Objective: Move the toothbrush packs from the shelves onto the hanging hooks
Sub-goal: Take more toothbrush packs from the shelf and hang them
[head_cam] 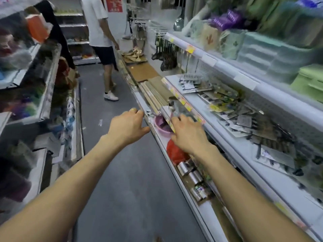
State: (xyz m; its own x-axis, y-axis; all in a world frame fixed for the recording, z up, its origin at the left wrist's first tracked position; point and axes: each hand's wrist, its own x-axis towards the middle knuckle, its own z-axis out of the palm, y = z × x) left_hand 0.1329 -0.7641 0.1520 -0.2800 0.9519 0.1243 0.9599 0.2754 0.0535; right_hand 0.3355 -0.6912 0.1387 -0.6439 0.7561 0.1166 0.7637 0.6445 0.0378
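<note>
Head: toothbrush packs (244,119) (blurred) on shelf (199,107)

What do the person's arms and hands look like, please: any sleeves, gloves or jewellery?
Both forearms are bare, with no sleeves, gloves or watch in view. The left hand wears a thin gold-coloured ring on one finger; the right hand shows none.

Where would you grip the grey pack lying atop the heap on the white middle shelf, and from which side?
Probably pinch the grey pack by its aisle-facing edge, thumb on top, fingers slid beneath, coming from the front over the shelf lip. It lies flat on overlapping packs, and the upper shelf overhangs, so a straight-down reach looks cramped.
</note>
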